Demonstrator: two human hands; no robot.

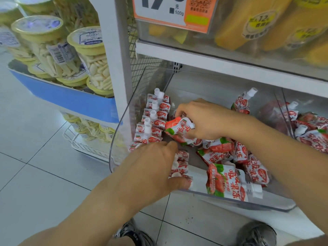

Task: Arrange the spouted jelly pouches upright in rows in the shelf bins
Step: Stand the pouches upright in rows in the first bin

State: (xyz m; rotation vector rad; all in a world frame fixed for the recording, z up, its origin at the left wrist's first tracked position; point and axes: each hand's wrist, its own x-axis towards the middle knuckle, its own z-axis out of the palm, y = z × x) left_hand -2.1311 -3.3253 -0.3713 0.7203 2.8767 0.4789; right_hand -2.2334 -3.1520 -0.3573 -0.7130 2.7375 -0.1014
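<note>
Right hand (200,119) grips a pouch (177,127) to add it to the upright row (152,119) along the bin's (122,121) left wall, while the open left hand (150,167) steadies that row's front end.

A shop — a price tag (174,12) hangs on stocked shelf bins (230,199), snack tubs (88,55) alongside.

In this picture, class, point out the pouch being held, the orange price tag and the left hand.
held pouch (177,127), head view, printed front.
orange price tag (198,8), head view, orange panel.
left hand (152,167), head view, back of hand.
</note>
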